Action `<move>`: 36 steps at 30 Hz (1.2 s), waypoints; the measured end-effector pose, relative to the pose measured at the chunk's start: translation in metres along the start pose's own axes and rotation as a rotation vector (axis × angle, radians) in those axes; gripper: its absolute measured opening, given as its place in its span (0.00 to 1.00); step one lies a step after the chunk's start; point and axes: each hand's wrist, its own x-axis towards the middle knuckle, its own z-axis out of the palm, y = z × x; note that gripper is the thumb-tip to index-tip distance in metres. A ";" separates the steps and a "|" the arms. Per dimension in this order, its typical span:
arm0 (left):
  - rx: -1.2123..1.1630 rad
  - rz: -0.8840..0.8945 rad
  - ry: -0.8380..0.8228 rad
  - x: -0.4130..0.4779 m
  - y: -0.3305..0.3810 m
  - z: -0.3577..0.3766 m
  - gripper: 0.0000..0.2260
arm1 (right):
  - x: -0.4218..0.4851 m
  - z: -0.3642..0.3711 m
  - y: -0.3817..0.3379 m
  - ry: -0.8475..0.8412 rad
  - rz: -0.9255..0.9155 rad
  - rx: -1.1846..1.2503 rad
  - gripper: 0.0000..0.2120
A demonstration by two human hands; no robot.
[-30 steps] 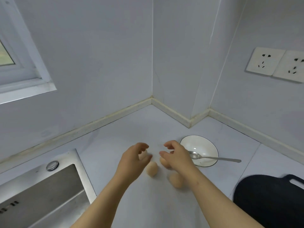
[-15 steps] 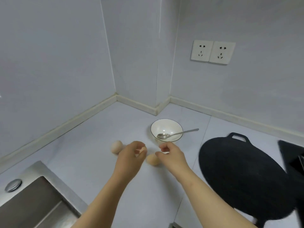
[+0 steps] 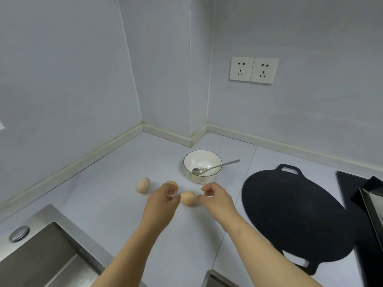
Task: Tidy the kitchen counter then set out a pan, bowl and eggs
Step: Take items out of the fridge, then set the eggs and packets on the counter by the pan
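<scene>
Three tan eggs lie on the white counter. One egg sits apart at the left, a second egg is half hidden behind my left hand, and a third egg rests between my hands. My left hand has loosely curled fingers with its fingertips at that egg's left side. My right hand touches the egg's right side with one fingertip. Neither hand lifts anything. Just behind the eggs stands a white bowl with a metal spoon in it. A flat black pan lies at the right.
A steel sink with a round drain knob fills the lower left. A black stove top and a metal tray edge sit at the far right. Two wall sockets hang above the pan. Walls close the counter's back corner.
The view has swung right, bringing the pan and stove in. One egg now lies apart at the left, and my hands have spread slightly around the nearest egg.
</scene>
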 end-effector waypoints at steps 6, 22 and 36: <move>0.010 0.016 -0.009 0.000 0.004 0.007 0.06 | 0.002 -0.001 0.002 0.021 -0.003 0.004 0.09; -0.038 0.419 -0.425 -0.078 0.150 0.162 0.09 | -0.109 -0.180 0.053 0.578 0.001 0.049 0.12; -0.165 0.743 -1.040 -0.412 0.294 0.389 0.07 | -0.454 -0.411 0.203 1.270 0.237 0.117 0.08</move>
